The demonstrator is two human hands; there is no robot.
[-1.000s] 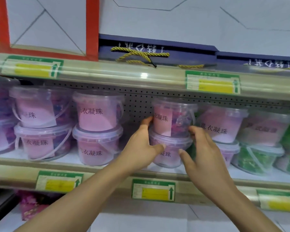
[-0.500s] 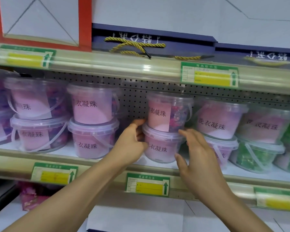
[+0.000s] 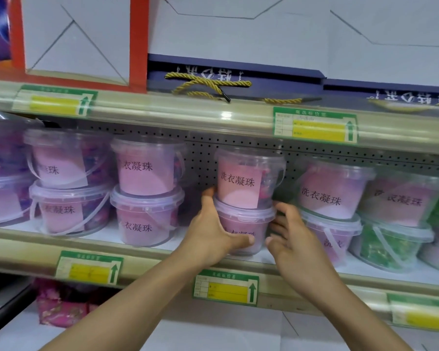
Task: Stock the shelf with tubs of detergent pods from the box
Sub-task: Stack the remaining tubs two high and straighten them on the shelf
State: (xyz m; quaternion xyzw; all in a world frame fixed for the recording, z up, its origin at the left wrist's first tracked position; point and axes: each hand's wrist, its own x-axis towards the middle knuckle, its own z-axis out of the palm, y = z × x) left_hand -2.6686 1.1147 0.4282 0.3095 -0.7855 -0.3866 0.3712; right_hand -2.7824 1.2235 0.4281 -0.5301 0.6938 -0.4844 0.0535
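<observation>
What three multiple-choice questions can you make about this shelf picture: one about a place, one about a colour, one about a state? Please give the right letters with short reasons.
1. Where does the left hand rest?
A. on the lower tub of the middle stack
B. on the price tag
C. on the gold cord

2. What colour are the pods in the lower tub at far right?
A. pink
B. green
C. blue

3. How is the right hand?
A. holding a lid
B. a closed fist
C. open beside the stack

Answers: 1 A, its thumb and palm wrap the tub; 2 B, green shows through the clear wall; 3 C, its fingers are spread.

Bright even light; shelf rail (image 3: pixel 226 115) glare; edges blurred.
</observation>
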